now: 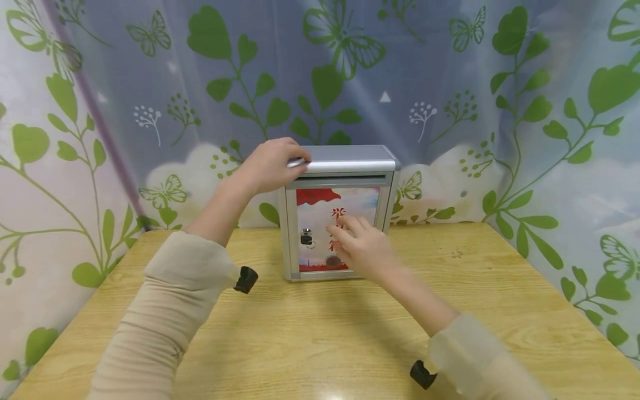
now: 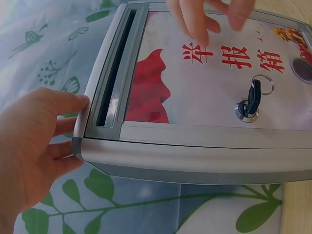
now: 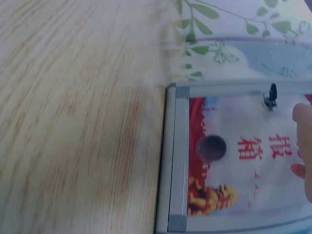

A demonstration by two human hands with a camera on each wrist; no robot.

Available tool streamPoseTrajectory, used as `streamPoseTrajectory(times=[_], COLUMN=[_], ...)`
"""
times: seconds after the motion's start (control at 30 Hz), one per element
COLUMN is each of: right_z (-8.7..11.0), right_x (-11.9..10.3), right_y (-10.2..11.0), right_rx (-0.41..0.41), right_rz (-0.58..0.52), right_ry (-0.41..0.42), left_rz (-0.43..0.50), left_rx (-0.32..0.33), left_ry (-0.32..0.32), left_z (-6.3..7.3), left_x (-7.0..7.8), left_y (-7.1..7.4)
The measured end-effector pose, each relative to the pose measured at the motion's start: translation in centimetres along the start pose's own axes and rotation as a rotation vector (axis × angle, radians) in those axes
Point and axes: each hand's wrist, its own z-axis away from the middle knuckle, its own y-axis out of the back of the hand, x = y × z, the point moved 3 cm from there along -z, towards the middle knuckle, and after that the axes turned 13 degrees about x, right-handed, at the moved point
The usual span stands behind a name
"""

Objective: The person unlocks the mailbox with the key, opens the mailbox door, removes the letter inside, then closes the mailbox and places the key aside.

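Observation:
A grey metal drop box (image 1: 320, 208) with a slot (image 2: 116, 68) near its top stands on the table. Red characters and a red flag are printed on its front door panel (image 2: 195, 102). In the panel's lock sits a black-headed key (image 2: 253, 96) with a metal ring (image 2: 266, 84). My left hand (image 1: 272, 162) grips the box's upper left corner, thumb at the front edge and fingers behind it. Slightly blurred, my right hand (image 1: 367, 247) hovers close over the lower right of the panel, fingers loosely bent and holding nothing.
The box stands near the back of a wooden table (image 1: 300, 333). Behind and beside the table hangs a curtain (image 1: 430, 61) printed with leaves and butterflies. Black clips (image 1: 246, 279) hang at both sleeve cuffs.

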Motion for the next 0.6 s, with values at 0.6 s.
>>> streamPoseTrajectory(times=[0.6], right_z=[-1.3], right_x=[-3.3], right_y=[-3.6], right_rx=[0.006], right_rz=[0.124], right_ry=[0.111], left_rz=[0.009], left_rx=[0.020], left_ry=[0.011], left_z=[0.2], left_x=[-0.1], left_y=[-0.1])
